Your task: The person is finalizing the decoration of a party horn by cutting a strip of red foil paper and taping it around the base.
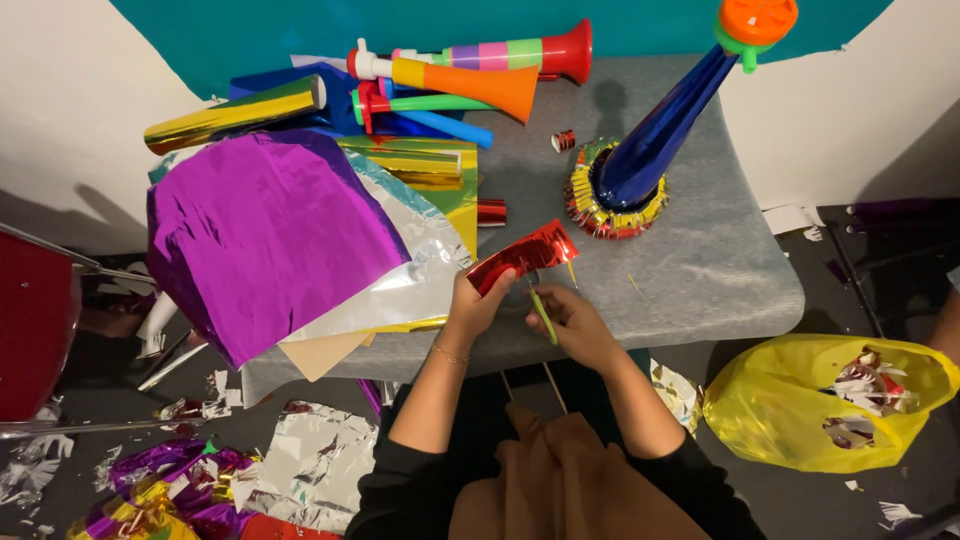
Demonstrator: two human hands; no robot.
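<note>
My left hand (473, 305) pinches a strip of shiny red foil (524, 254) at its lower left end, above the near edge of the grey table (700, 260). My right hand (575, 322) sits just right of it and grips a thin green stick (543, 316) that points up toward the foil. Both forearms come up from the bottom in black sleeves. A tall blue foil cone (655, 135) with an orange and green top stands behind, its base ringed with red and gold fringe (603, 205).
A crumpled purple foil sheet (260, 230) lies over silver and gold sheets on the left. Coloured plastic horns (470, 75) and a gold roll (235, 113) lie at the back. A yellow bag (800, 400) with scraps sits on the floor right; foil scraps (200, 470) litter the floor left.
</note>
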